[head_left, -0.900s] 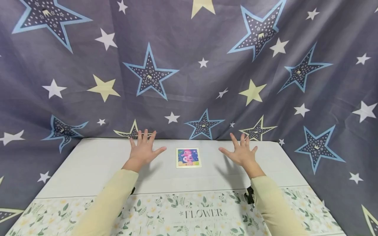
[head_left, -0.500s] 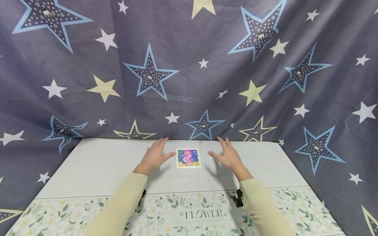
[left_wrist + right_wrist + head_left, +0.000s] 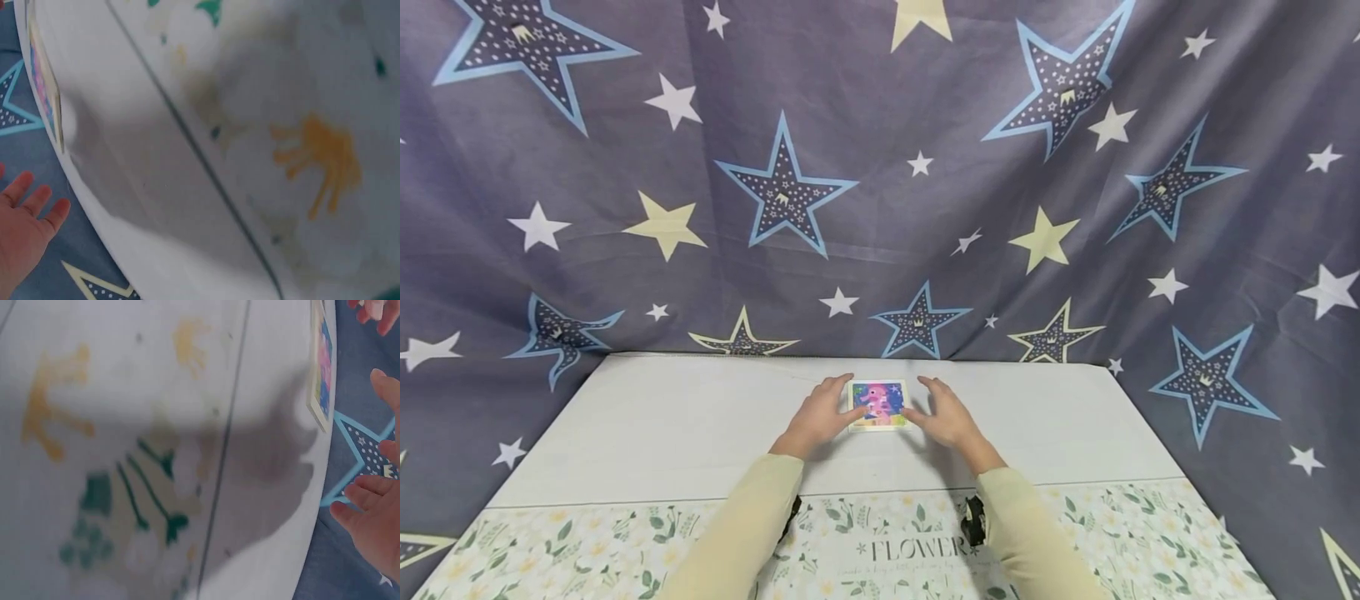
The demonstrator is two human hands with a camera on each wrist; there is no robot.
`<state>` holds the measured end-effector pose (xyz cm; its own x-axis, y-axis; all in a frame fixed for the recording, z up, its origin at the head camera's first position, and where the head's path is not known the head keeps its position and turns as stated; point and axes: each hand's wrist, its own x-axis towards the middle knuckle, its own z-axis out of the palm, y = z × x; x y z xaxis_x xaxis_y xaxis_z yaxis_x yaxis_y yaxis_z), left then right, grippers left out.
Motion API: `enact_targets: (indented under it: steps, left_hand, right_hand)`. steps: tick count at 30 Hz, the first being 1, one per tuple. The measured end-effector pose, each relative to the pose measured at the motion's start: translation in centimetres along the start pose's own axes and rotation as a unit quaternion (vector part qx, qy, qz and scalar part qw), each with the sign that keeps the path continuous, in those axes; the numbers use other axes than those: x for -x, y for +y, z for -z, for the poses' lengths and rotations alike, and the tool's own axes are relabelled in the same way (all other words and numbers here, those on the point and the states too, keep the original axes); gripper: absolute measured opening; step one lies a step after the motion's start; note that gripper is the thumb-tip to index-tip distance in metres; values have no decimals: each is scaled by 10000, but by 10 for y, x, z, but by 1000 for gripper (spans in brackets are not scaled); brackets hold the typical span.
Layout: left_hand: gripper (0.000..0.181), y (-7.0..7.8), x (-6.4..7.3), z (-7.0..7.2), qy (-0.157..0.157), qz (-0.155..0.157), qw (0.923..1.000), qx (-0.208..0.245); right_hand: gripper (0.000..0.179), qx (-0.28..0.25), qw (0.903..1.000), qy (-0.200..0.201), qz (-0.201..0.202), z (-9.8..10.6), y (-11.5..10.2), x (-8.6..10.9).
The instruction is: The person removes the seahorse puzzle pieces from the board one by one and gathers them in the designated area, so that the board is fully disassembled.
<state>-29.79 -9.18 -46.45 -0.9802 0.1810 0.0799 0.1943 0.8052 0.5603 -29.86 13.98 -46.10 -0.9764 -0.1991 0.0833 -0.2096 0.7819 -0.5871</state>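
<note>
A square seahorse picture board (image 3: 880,396), pink on blue with a pale border, lies flat near the back of the white tabletop. Just left of it is my left hand (image 3: 817,418), fingers lightly bent, its thumb overlapping the board's lower left corner in the head view. On the other side my right hand (image 3: 950,418) mirrors this, thumb at the lower right corner. Both wrist views catch the board edge-on, with a gap between it and the left hand (image 3: 25,231) and the right hand (image 3: 375,519). Neither hand grips anything.
A flower-printed cloth (image 3: 1112,542) with lettering covers the table's near part. Behind and along both sides hangs a dark curtain (image 3: 880,208) with stars, meeting the white tabletop's (image 3: 685,425) far edge. Black straps (image 3: 973,521) circle the wrists.
Both hands have come inward and slightly nearer to me, from wide apart with spread fingers to either side of the board. Their fingers are now less spread; the board stays in place.
</note>
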Motion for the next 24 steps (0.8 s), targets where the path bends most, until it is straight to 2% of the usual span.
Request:
enact_targets:
  steps: [8, 14, 20, 24]
  left_hand:
    - [69, 1, -3, -14, -10, -293, 9986, -441]
    - [70, 5, -2, -16, -94, -422, 9954, -859]
    - [73, 6, -2, -19, -228, -369, 9928, -1117]
    - [70, 4, -2, -23, -399, -212, 9915, -1218]
  right_hand:
    - [68, -67, 9999, -22, 132, -19, -6, -3]
    - [66, 86, 9996, -104, 244, -29, -10, -7]
    - [68, 236, 9994, -246, 117, -33, -15, -6]
    - [70, 395, 9985, -372, 53, -35, -15, -7]
